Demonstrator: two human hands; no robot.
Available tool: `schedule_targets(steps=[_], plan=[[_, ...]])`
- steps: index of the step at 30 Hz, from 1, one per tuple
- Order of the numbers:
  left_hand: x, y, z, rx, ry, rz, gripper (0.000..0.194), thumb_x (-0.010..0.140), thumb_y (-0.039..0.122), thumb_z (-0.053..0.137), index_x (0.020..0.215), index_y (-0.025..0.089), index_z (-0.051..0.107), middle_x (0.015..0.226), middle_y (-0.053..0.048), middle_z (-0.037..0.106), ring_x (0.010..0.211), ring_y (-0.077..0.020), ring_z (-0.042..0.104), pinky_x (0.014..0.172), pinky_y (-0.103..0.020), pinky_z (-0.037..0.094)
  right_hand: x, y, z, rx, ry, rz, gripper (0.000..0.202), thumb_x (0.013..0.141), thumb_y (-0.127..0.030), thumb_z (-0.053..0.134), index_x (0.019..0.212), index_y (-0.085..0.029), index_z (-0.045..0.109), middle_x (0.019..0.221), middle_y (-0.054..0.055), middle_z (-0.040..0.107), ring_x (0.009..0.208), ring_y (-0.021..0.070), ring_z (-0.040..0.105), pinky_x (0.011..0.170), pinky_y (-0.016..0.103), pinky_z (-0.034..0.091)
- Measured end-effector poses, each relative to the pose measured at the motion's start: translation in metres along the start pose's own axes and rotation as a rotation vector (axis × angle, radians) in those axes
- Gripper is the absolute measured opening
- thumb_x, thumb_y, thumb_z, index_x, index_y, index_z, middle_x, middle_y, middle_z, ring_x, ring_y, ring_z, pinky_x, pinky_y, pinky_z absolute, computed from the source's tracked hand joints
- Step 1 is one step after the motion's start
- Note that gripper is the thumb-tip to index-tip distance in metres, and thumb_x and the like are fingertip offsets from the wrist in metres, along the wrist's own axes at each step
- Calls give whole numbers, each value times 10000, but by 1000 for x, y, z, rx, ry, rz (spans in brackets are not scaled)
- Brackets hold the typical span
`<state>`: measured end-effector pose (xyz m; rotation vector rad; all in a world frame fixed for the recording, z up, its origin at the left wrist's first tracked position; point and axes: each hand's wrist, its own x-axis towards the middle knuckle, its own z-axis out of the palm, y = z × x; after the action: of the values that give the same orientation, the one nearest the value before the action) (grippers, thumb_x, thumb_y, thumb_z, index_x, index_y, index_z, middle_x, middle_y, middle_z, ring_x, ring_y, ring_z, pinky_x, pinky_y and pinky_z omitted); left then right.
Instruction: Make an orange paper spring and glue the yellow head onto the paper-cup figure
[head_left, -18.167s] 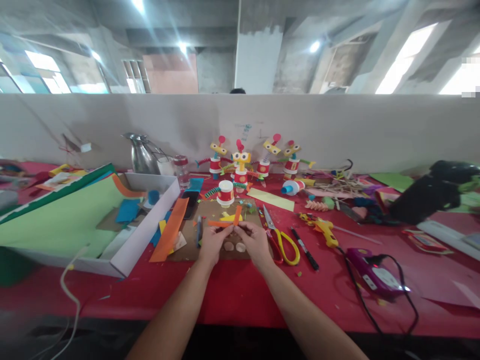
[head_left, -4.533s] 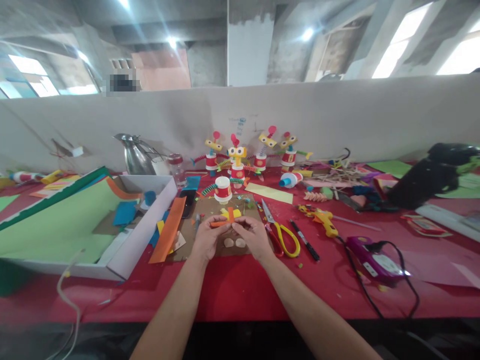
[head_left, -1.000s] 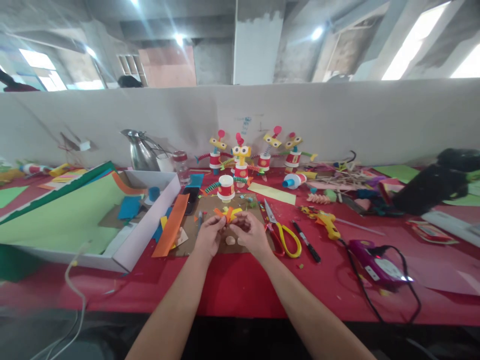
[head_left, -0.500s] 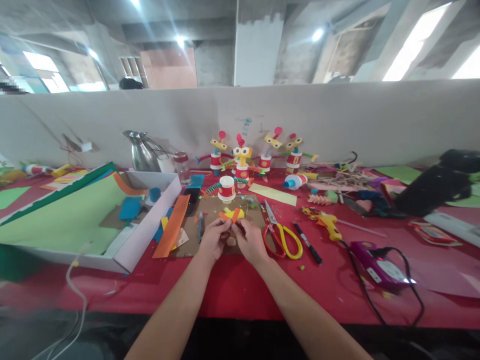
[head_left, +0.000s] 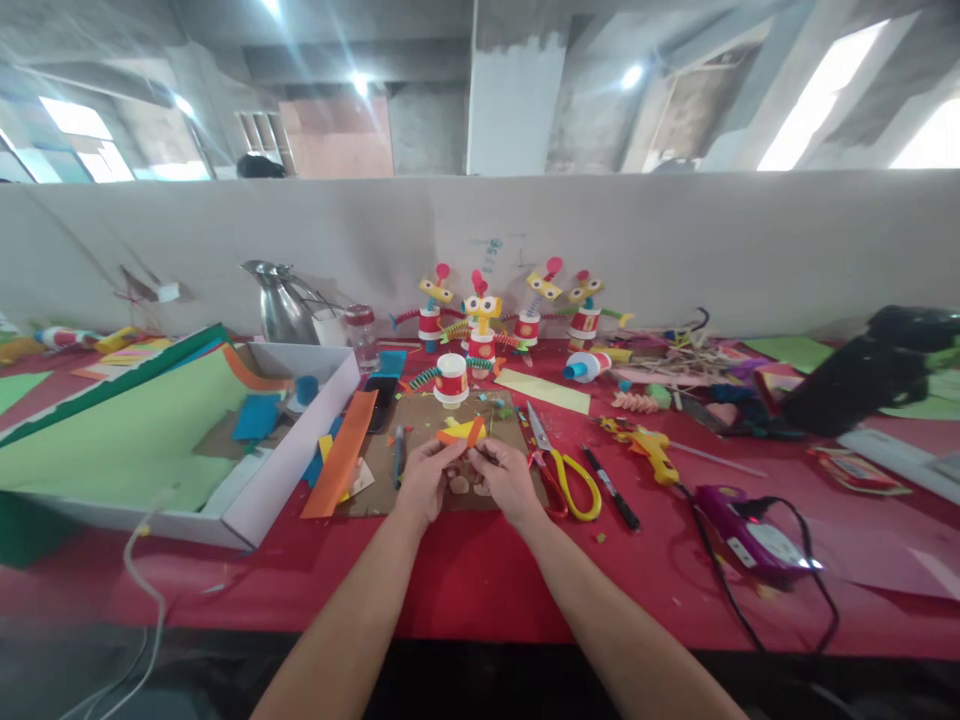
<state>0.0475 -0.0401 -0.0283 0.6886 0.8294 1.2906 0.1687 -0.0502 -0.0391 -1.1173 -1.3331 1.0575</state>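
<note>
My left hand (head_left: pixel 426 482) and my right hand (head_left: pixel 508 482) meet over the brown board (head_left: pixel 390 412). Between them, pinched by the fingers of both, is a small folded orange and yellow paper piece (head_left: pixel 463 432). Just beyond it stands a red and white paper cup (head_left: pixel 451 380) with green spiral arms. To the right of my right hand lie scissors (head_left: pixel 574 485) with red and yellow handles, and a black marker (head_left: pixel 611 488). An orange strip (head_left: pixel 341 455) lies to the left of my left hand.
Several paper-cup figures (head_left: pixel 481 345) stand by the grey partition (head_left: pixel 322 225). A white box (head_left: pixel 292 455) with green paper is at left. At right are a yellow glue gun (head_left: pixel 651 452), a purple device (head_left: pixel 754 540) with black cables, and a black object (head_left: pixel 847 385).
The orange and yellow paper piece has turned and tilted slightly between my fingers. My right hand has shifted a little to the right, its fingers still close to the left ones.
</note>
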Motion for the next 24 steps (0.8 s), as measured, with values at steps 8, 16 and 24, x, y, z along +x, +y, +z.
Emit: schedule_targets(steps=[8, 16, 24], plan=[[1, 0, -1, 5, 39, 41, 317, 476, 297, 871, 557, 108, 631, 492, 30, 548, 461, -31, 418, 459, -178, 267, 1, 3, 6, 113, 92, -79, 219, 726, -398, 674, 814, -205, 618, 787, 29, 685, 685, 173, 634, 648, 286, 516], [3, -3, -3, 2, 9, 27, 310, 496, 302, 870, 593, 103, 654, 533, 5, 595, 495, -53, 495, 473, -177, 308, 1, -1, 5, 273, 79, -22, 213, 691, -369, 734, 786, -195, 657, 756, 7, 686, 684, 158, 632, 682, 288, 520], [3, -2, -5, -71, -45, -53, 264, 547, 251, 851, 644, 98, 659, 581, -6, 610, 516, -43, 509, 444, -138, 320, 2, -5, 2, 362, 136, 84, 223, 607, -345, 798, 718, -189, 684, 656, -8, 679, 616, 146, 606, 663, 292, 499]])
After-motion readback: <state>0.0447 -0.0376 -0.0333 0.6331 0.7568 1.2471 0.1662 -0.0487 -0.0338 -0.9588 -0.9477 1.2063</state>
